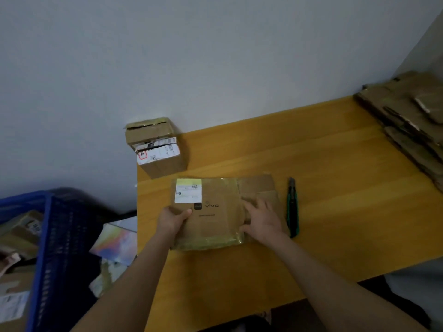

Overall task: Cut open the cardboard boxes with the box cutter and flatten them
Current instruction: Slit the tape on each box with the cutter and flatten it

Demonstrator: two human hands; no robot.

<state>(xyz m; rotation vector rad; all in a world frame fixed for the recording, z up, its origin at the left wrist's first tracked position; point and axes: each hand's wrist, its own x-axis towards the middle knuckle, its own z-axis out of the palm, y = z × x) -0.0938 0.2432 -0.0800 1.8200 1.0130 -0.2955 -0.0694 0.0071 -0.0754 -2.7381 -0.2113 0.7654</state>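
A flat brown cardboard box (pixel 215 219) with a white label and "vivo" print lies on the yellow wooden table (pixel 335 188). My left hand (pixel 171 220) grips its left edge, thumb on top. My right hand (pixel 261 218) presses down with spread fingers on the box's right side, where a flap lies open. The green and black box cutter (pixel 293 207) rests on the table just right of the box, untouched. A second, upright box (pixel 155 148) with torn tape and a shipping label stands at the table's far left corner by the wall.
A stack of flattened cardboard (pixel 412 125) covers the table's far right. Left of the table, a blue plastic crate (pixel 55 248) holds more boxes, and papers (pixel 117 245) lie on the floor. A grey wall (pixel 215 56) stands behind the table.
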